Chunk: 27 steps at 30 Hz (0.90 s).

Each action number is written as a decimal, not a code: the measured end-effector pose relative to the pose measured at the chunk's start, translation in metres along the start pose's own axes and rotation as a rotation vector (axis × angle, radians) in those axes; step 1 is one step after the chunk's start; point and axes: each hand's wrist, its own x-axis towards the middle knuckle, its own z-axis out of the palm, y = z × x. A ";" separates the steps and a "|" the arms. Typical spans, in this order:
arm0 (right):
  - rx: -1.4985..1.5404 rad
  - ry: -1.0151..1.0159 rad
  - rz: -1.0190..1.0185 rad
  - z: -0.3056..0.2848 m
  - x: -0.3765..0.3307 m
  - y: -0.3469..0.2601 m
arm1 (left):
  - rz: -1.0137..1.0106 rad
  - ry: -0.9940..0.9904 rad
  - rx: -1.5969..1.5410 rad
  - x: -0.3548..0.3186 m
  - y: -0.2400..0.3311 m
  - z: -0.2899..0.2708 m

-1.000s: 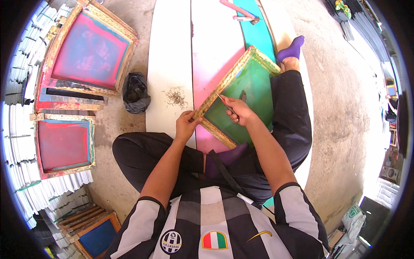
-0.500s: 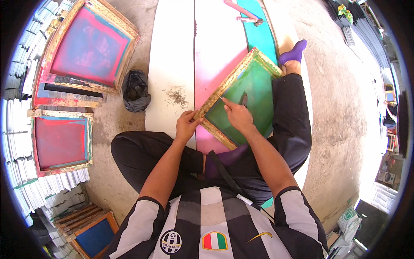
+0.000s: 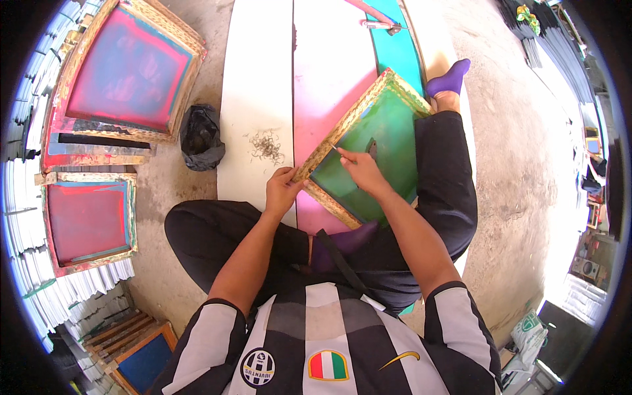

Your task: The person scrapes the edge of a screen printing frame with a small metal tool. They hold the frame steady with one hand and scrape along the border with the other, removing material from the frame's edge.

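A wooden screen-printing frame point(image 3: 342, 135) with green mesh lies tilted across my lap and the boards. My left hand point(image 3: 283, 192) is closed on its left corner, thumb and fingers about the wood. Over the mesh, my right hand point(image 3: 362, 172) pinches a thin tool point(image 3: 336, 149), whose pale tip meets the inner edge of the frame's upper left bar. Most of that tool is hidden by the fingers. A dark tool part point(image 3: 372, 147) shows beside the right knuckles; whether it belongs to the held tool I cannot tell. Small bent wire bits point(image 3: 266, 146), like staples, lie heaped on the white board.
A black plastic bag point(image 3: 202, 138) stands left of the white board point(image 3: 253, 79). Frames with red and blue mesh point(image 3: 128, 69) lean farther left. A hammer-like tool point(image 3: 388, 26) rests on the teal strip point(image 3: 395, 56). My purple-socked foot point(image 3: 449, 78) is beside the frame's far corner.
The view has shifted slightly. My right hand has edged a little left and up with the thin tool, staying at the same bar. My left hand keeps its hold on the corner.
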 end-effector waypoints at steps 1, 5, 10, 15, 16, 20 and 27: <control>-0.050 0.000 0.081 0.002 -0.002 0.006 | -0.004 -0.001 0.004 0.001 -0.002 0.000; -0.342 -0.059 0.275 0.002 -0.015 -0.039 | -0.110 -0.031 -0.037 -0.005 0.012 -0.008; 0.098 0.137 0.024 0.026 -0.007 0.022 | -0.099 -0.042 0.019 -0.001 0.015 -0.007; 0.267 0.017 0.222 0.010 -0.007 -0.003 | -0.083 -0.029 0.025 -0.001 0.014 -0.008; 0.216 0.062 0.156 0.011 -0.007 0.001 | -0.062 -0.015 0.036 -0.001 0.015 -0.006; -0.372 0.009 0.129 0.006 -0.010 -0.028 | -0.156 -0.041 -0.010 -0.004 0.013 -0.010; 0.115 0.120 -0.049 0.019 -0.002 0.026 | -0.047 -0.020 0.046 -0.002 0.016 -0.004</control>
